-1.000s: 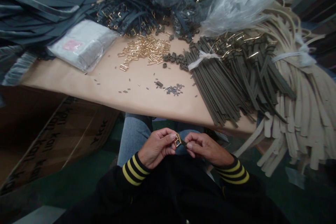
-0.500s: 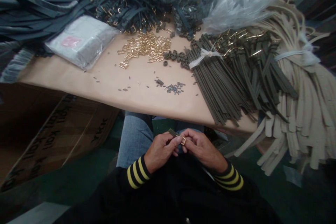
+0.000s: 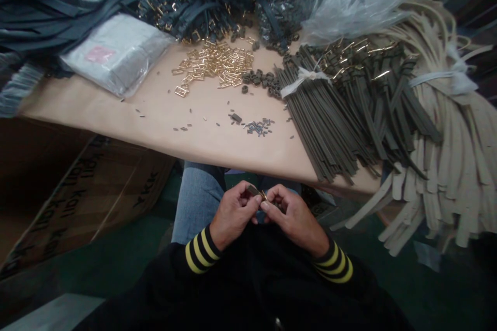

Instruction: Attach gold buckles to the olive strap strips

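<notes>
**Bare left hand (image 3: 235,212) and bare right hand (image 3: 293,217) pinch a small gold-coloured metal buckle (image 3: 263,196)**

The 2 hands are close together over the lap in blue denim jeans (image 3: 198,201), below the near edge of a table covered in smooth tan sheeting (image 3: 217,147). The left thumb and fingers are narrowed around a short, flat, dark olive strap piece (image 3: 253,190), which meets the buckle. The right thumb and forefinger are pinched at the buckle itself — fingertips hide much of it, so whether the strap piece passes through it cannot be told. Both wrists are in black sleeves with yellow-striped knit cuffs (image 3: 202,252).

On the table ahead lies a scatter of tiny grey pins (image 3: 259,127). Beyond it are a loose heap of gold-coloured metal buckles (image 3: 217,62) and, beside that, a cluster of small dark olive loops (image 3: 264,80). To the right, a bundle of slim dark olive straps (image 3: 330,129) is tied with a white strip (image 3: 305,81); long beige straps (image 3: 462,165) hang over the edge farther right. To the left sits a white packet in clear plastic (image 3: 116,54) with a pink label — just beside long dark blue straps (image 3: 58,10). Below the table's left side is a brown cardboard box (image 3: 116,196) with black print.
</notes>
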Motion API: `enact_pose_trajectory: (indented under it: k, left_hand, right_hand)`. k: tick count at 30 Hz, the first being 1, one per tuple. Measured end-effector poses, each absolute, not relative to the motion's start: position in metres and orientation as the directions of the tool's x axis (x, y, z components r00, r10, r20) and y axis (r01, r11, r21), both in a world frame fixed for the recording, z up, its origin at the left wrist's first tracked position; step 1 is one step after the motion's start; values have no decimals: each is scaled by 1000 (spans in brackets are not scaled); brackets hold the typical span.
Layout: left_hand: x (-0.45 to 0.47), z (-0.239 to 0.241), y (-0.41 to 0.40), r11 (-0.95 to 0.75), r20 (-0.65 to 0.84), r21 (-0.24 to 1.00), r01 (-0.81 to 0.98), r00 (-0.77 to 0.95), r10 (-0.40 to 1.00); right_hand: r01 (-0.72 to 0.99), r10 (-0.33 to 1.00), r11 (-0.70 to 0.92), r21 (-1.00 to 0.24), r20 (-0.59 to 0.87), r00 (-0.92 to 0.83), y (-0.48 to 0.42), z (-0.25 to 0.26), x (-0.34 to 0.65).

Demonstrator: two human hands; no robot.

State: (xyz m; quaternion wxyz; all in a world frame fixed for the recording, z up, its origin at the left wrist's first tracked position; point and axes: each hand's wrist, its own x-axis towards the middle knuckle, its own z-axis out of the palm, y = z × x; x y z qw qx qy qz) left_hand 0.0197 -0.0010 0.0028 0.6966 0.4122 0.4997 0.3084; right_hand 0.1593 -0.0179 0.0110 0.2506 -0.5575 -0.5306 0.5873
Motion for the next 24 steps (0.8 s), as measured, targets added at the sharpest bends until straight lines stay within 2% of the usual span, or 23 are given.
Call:
enact_pose_trajectory:
  k: [7, 14, 21, 24]
  left_hand:
    - [21, 8, -2, 475, -454, 879, -20, 263, 851]
    - [22, 5, -3, 567, -527, 792, -224, 217, 822]
    - [22, 6, -3, 558, -524, 794, -241, 195, 829]
    - [22, 6, -3, 557, -522, 807, -195, 206, 828]
  right_hand:
    - [463, 935, -247, -851, -334, -116, -14, 8, 156]
    - [480, 944, -252, -840, -323, -70, -14, 5, 156]
    - [509, 957, -229, -830, -287, -36, -14, 3, 155]
    - [517, 960, -225, -826, -279, -27, -14, 3, 154]
